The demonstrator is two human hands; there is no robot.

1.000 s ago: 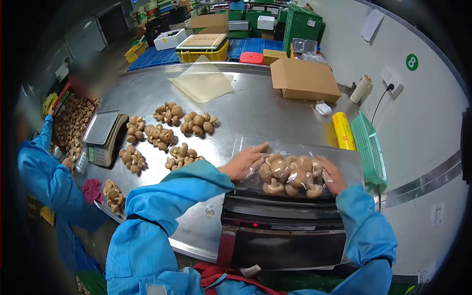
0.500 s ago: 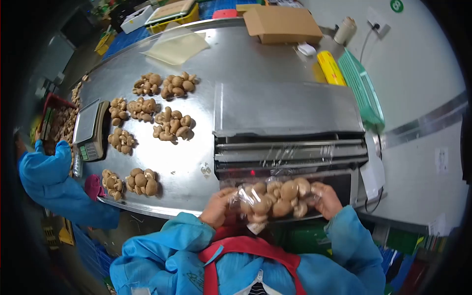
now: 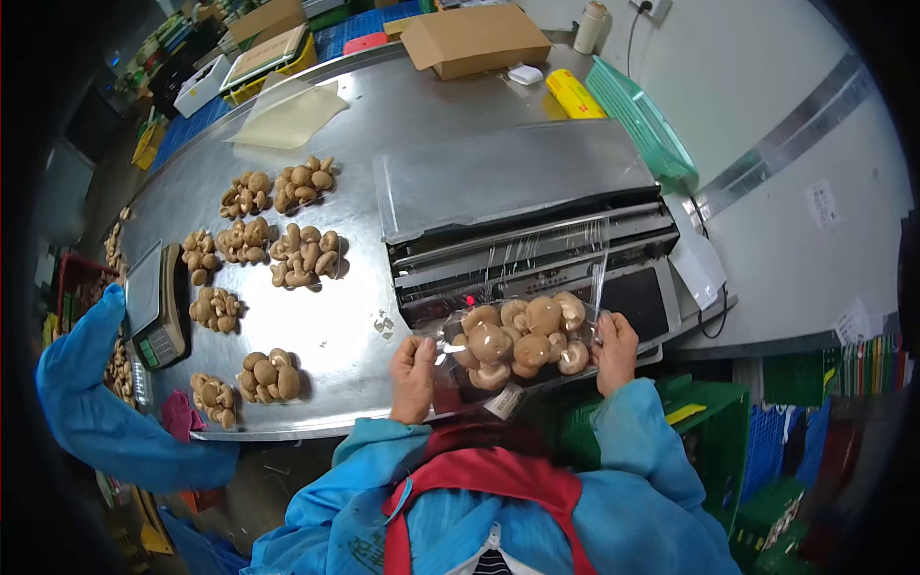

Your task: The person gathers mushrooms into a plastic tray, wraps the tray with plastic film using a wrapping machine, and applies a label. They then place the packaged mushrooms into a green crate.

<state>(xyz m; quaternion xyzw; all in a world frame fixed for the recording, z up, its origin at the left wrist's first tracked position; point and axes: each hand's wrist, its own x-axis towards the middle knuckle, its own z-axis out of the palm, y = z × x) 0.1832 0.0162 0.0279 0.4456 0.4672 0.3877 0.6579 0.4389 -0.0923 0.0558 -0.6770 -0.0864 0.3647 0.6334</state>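
Observation:
Both hands hold a pack of brown mushrooms (image 3: pixel 522 337) with clear film over it, in front of the film-wrapping machine (image 3: pixel 537 259). My left hand (image 3: pixel 414 376) is closed on its left end, thumb on top. On the right end, my right hand (image 3: pixel 615 353) grips the pack's edge and film. A sheet of clear film (image 3: pixel 548 247) stretches from the machine's rollers down to the pack. Under the pack's near edge sticks out a small white label (image 3: pixel 504 402). Whether a tray lies beneath the mushrooms is hard to make out.
Several mushroom clusters (image 3: pixel 305 256) lie on the steel table (image 3: pixel 345 383), left of the machine. Beyond them is a weighing scale (image 3: pixel 161 311), with a co-worker's blue sleeve (image 3: pixel 81 359) beside it. A cardboard box (image 3: pixel 474 40), yellow film roll (image 3: pixel 575 93) and green basket (image 3: pixel 640 120) stand at the back.
The camera view has shifted and turned. The pack sits flatter and nearer the machine's front, with film now plainly stretched between rollers and pack. The co-worker's arm has moved.

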